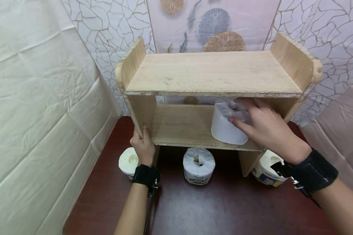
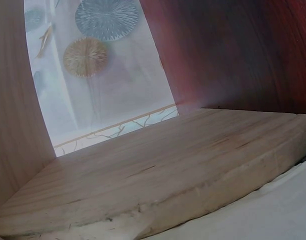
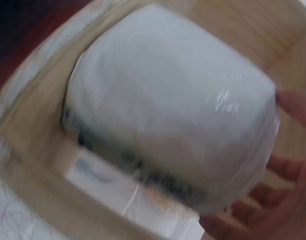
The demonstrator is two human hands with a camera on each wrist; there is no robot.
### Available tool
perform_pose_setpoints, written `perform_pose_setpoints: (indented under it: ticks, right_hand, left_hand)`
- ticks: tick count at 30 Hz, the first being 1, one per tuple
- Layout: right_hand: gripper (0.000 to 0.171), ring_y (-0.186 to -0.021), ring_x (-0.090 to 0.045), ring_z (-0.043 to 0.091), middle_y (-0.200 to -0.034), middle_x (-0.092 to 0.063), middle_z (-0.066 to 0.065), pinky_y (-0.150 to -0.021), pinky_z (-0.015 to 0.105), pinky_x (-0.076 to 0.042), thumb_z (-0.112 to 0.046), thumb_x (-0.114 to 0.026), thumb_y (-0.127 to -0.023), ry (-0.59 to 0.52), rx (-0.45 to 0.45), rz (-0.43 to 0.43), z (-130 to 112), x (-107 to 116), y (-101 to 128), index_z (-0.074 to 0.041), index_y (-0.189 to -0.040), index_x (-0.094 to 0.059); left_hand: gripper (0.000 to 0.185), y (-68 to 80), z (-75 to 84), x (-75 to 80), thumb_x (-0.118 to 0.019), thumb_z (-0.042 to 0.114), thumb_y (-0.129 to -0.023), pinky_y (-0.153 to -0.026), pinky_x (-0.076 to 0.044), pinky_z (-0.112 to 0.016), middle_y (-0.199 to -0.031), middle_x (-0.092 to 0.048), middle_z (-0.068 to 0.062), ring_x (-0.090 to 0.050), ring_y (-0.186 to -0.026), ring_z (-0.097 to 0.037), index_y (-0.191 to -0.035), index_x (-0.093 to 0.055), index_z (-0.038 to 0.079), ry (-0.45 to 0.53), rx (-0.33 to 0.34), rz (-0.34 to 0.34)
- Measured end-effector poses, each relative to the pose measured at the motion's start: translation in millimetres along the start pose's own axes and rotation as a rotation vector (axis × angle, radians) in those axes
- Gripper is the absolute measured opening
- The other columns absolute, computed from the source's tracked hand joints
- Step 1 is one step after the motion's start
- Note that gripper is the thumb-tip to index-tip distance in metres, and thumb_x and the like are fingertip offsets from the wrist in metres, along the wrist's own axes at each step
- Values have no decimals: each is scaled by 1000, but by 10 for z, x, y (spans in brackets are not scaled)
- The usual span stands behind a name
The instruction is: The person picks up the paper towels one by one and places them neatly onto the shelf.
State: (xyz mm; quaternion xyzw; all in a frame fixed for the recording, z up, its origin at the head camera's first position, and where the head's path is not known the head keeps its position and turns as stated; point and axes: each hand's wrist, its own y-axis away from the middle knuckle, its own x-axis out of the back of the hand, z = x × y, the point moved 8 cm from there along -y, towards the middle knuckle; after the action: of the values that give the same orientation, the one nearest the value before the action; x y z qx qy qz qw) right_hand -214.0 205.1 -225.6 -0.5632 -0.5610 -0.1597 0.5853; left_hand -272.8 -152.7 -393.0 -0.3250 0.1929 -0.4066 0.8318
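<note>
A two-level wooden shelf [image 1: 211,70] stands on a dark red table [image 1: 223,209]. On its lower board, right of centre, sits a white plastic-wrapped toilet roll [image 1: 225,129]. My right hand [image 1: 238,114] lies over the roll's top and side with the fingers curled round it. In the right wrist view the roll [image 3: 168,110] fills the frame, with my fingers [image 3: 288,167] at its right. My left hand [image 1: 141,140] grips the front edge of the shelf's left side panel. The left wrist view shows only a shelf board [image 2: 158,175]; the hand itself is out of sight.
Three more rolls stand on the table by the shelf's feet: one at the left [image 1: 128,161], one in the middle [image 1: 198,164], one at the right [image 1: 267,168]. A cream sheet [image 1: 41,114] hangs at the left and a patterned wall stands close behind.
</note>
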Motion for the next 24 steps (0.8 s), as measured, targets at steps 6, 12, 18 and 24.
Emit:
perform_pose_setpoints:
  ticks: [6, 12, 18, 24]
  right_hand:
    - [67, -84, -64, 36, -136, -58, 16, -60, 56, -50, -50, -73, -99, 21, -138, -16, -29, -49, -36, -18, -153, -50]
    - [74, -99, -66, 47, -130, -62, 22, -60, 65, -51, -50, -77, -96, 51, -151, -1, -98, -157, -78, -16, -155, -49]
    - [73, -114, -61, 51, -131, -62, 26, -61, 65, -52, -47, -79, -95, 170, -103, 96, -252, -134, -127, -11, -153, -53]
    - [63, -98, -63, 50, -117, -66, 28, -53, 60, -49, -42, -81, -94, 234, -77, 162, -319, -117, -133, -3, -139, -62]
  left_hand:
    - [29, -12, 5, -9, -61, 16, -109, -59, -45, -21, -95, -77, -21, -70, -70, -26, -133, -70, 3, 0, -3, -24]
    - [25, 24, -30, 24, -63, 14, -108, -55, -40, -21, -83, -74, -20, -63, -62, -23, -128, -72, 3, -5, 18, -5]
    - [21, 12, -31, 20, -63, 11, -107, -54, -33, -24, -67, -61, -19, -48, -57, -21, -123, -72, 2, 5, 5, 2]
    - [22, 14, 2, -22, -62, 11, -108, -56, -36, -24, -73, -63, -19, -53, -60, -20, -125, -71, 2, 9, 0, -17]
